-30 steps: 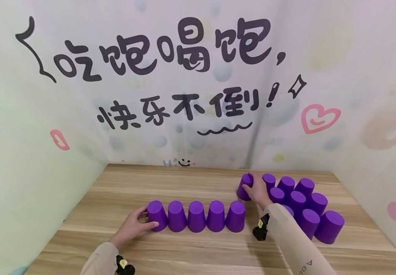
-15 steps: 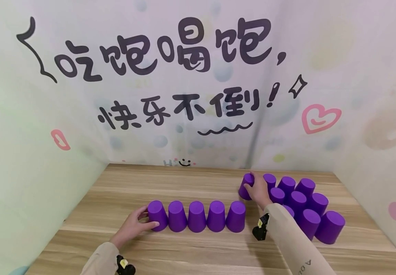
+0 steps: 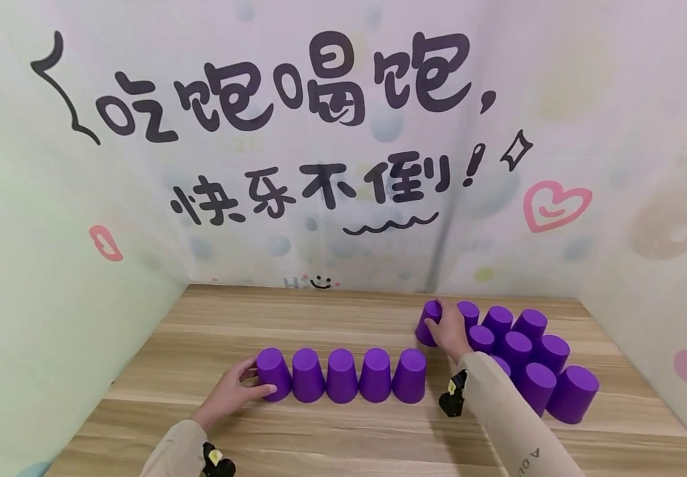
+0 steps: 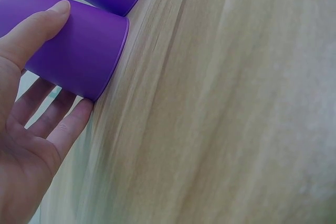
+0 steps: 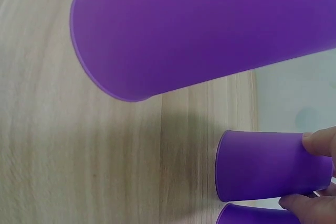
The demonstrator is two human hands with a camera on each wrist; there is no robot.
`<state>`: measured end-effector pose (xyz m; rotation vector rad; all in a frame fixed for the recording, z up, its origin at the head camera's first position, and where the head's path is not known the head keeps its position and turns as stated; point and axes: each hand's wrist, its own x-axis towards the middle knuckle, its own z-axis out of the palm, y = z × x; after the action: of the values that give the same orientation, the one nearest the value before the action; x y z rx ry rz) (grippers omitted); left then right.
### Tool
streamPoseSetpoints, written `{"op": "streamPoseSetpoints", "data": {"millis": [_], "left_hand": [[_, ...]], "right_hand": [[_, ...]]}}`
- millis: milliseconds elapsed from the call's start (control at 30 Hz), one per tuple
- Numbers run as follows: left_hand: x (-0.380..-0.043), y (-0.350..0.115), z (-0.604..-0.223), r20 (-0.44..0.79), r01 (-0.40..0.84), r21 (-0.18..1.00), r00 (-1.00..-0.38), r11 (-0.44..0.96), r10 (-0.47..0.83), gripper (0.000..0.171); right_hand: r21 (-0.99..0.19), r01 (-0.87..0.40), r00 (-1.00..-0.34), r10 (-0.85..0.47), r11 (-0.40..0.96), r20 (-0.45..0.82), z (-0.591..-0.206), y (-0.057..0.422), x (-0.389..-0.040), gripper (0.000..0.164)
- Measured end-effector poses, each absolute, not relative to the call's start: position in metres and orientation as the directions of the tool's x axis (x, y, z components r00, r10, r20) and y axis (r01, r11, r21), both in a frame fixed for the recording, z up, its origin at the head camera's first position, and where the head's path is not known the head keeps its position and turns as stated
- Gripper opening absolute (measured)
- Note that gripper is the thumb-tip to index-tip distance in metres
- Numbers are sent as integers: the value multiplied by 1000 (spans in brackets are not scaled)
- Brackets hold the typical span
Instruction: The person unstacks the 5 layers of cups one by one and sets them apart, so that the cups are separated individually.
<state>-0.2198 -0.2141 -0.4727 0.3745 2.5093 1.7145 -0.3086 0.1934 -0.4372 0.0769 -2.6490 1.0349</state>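
Note:
Five or so is too many to count, so several upside-down purple cups [image 3: 342,376] stand in a row across the table's middle. My left hand [image 3: 232,392] holds the leftmost cup [image 3: 274,374], thumb on its near side and fingers behind; the left wrist view shows its rim [image 4: 113,59] down at the tabletop. Farther back on the right, my right hand [image 3: 452,331] grips another upside-down purple cup [image 3: 426,323] by its upper part. In the right wrist view, thumb and fingers pinch that cup [image 5: 262,163] near its narrow end.
More upside-down purple cups [image 3: 517,350] stand grouped at the right, partly hidden by my right sleeve [image 3: 513,417]. The wooden table [image 3: 319,444] meets a printed cloth wall [image 3: 343,258] at the back.
My right hand's cup has shifted slightly right, closer to the grouped cups. My left hand and the row look unchanged.

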Motion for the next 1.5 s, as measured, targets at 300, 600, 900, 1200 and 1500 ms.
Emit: {"op": "streamPoseSetpoints", "data": {"millis": [300, 600, 900, 1200, 1500], "left_hand": [[-221, -213, -471, 68, 152, 924, -969, 350, 239, 69], [-223, -214, -472, 85, 168, 917, -969, 363, 233, 66], [-223, -214, -471, 91, 175, 915, -967, 363, 237, 66], [-221, -215, -472, 79, 163, 924, -966, 347, 245, 65], [-218, -213, -471, 72, 151, 927, -970, 342, 233, 66]], "right_hand": [[-660, -151, -956, 62, 736, 288, -437, 195, -310, 52], [-668, -175, -957, 33, 723, 287, -404, 197, -308, 55], [-741, -343, -937, -147, 577, 318, -363, 194, -283, 56], [-793, -419, -878, -422, 442, 228, -396, 184, -234, 59], [-837, -387, -870, -453, 387, 193, -430, 184, -221, 58]]}}
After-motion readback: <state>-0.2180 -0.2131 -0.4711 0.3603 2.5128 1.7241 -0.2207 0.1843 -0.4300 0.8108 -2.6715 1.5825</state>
